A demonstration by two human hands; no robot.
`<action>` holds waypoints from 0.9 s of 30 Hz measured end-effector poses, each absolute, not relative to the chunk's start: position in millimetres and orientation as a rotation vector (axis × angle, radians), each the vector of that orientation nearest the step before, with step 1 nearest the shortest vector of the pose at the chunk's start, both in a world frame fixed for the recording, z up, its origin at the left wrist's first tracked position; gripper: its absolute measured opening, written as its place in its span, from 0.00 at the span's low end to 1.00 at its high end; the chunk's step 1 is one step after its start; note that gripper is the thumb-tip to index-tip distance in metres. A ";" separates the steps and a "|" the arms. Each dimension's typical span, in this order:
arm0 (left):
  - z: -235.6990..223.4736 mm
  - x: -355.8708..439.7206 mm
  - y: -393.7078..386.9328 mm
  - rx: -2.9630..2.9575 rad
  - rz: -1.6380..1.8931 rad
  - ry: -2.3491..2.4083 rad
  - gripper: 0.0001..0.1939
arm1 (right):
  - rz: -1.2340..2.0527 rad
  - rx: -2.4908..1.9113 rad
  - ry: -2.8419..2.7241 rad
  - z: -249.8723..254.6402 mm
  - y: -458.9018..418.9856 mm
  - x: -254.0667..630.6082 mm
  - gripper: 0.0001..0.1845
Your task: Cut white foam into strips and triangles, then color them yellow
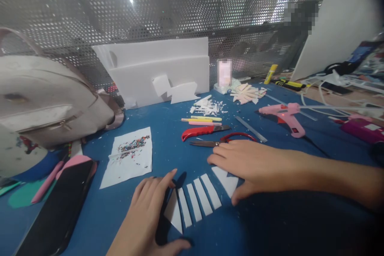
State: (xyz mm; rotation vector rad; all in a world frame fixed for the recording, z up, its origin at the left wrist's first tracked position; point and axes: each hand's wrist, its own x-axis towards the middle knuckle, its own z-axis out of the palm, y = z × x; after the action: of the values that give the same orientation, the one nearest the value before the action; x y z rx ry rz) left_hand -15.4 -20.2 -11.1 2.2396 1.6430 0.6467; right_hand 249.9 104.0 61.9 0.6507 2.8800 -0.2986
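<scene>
On the blue table, several narrow white foam strips (194, 202) lie side by side in a row. A white triangular piece (174, 211) ends the row on the left, with my left hand (147, 212) beside it, thumb and fingers spread apart around its edge. At the right end, a larger white angular piece (225, 179) lies partly under my right hand (252, 166). That hand is open, palm down, its thumb and fingers at the piece's edges. Just beyond my right fingers are scissors (207, 143) with red handles, then a red-handled knife (199, 131).
A pink glue gun (285, 114) stands at right, near a clear glue stick (250, 129). White paper (126, 176) bears colourful bits. A black phone (57, 212) and pale backpack (51, 100) are left. White foam boards (162, 64) lean behind; white scraps (207, 106) lie before them.
</scene>
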 end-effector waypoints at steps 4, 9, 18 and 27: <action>-7.8 -15.9 -20.4 2.181 0.657 1.635 0.56 | -0.356 0.796 3.012 74.8 113.9 250.5 0.12; -6.2 -16.4 -23.6 2.171 0.685 1.640 0.52 | -0.243 0.968 3.358 83.4 136.1 252.4 0.17; -8.1 -16.0 -28.4 2.245 0.705 1.660 0.44 | 0.099 1.469 3.241 84.7 172.3 265.7 0.11; -0.6 -18.2 -28.8 2.423 0.777 1.580 0.33 | -0.249 1.115 3.101 41.7 175.5 250.0 0.11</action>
State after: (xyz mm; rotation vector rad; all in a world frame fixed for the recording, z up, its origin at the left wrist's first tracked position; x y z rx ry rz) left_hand -18.2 -28.8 -0.6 2.4234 1.5799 0.7766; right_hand 250.0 175.5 41.7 1.1147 3.1014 -0.2486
